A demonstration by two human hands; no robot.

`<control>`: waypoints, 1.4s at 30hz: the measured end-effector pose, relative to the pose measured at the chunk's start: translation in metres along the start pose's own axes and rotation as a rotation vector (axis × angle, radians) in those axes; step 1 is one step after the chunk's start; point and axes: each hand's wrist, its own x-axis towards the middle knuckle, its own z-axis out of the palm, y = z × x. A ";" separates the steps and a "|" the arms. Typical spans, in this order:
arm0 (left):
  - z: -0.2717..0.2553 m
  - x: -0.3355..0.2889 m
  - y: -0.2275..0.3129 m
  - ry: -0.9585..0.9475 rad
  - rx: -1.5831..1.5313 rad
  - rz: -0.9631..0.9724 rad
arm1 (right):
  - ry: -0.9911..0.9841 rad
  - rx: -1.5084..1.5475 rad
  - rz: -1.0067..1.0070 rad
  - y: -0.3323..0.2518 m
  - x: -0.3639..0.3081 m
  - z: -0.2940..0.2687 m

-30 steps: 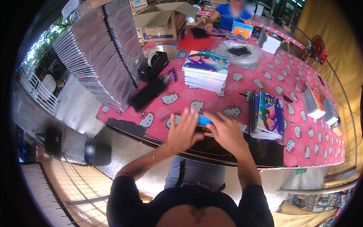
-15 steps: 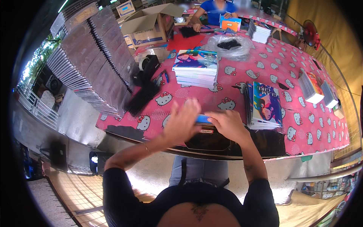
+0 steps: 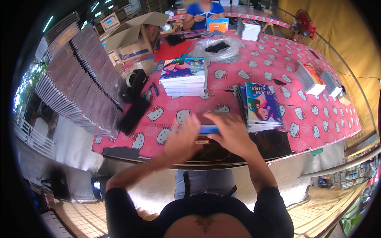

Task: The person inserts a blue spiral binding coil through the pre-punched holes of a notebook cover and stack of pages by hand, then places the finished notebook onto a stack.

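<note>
Close to the table's near edge, both hands are at a thin blue-edged notebook, mostly hidden by my fingers. My left hand lies against its left end, its fingers smeared by motion. With bent fingers at the far side and the thumb on the near side, my right hand grips the right end. A faint thin spiral coil stretches leftward from my left hand. Under my hands is a dark board with a small label. Right of my right hand lies a stack of spiral notebooks with colourful covers.
Another notebook stack stands ahead. Tall wrapped notebook piles rise at left, beside black coils and a tape dispenser. Farther off are a cardboard box, a plastic bag, and a co-worker. Smaller stacks sit right.
The view has shifted, so the table's things sit farther left. My left hand is still moving at the notebook; my right thumb and fingers are wider apart. The co-worker has drawn both hands together.
</note>
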 end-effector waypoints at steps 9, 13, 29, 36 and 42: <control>0.013 -0.008 0.024 0.032 0.010 0.185 | 0.172 0.986 0.421 0.048 -0.053 0.055; -0.007 0.033 0.009 0.062 0.145 0.040 | 0.115 1.014 0.485 0.045 -0.048 0.056; 0.019 0.014 0.028 0.121 -0.069 0.238 | -0.020 0.834 0.468 0.051 -0.063 0.062; 0.013 0.029 0.028 0.147 -0.108 0.166 | -0.096 0.752 0.438 0.044 -0.052 0.050; 0.003 0.045 0.028 0.134 -0.092 0.116 | -0.066 0.676 0.352 0.052 -0.055 0.055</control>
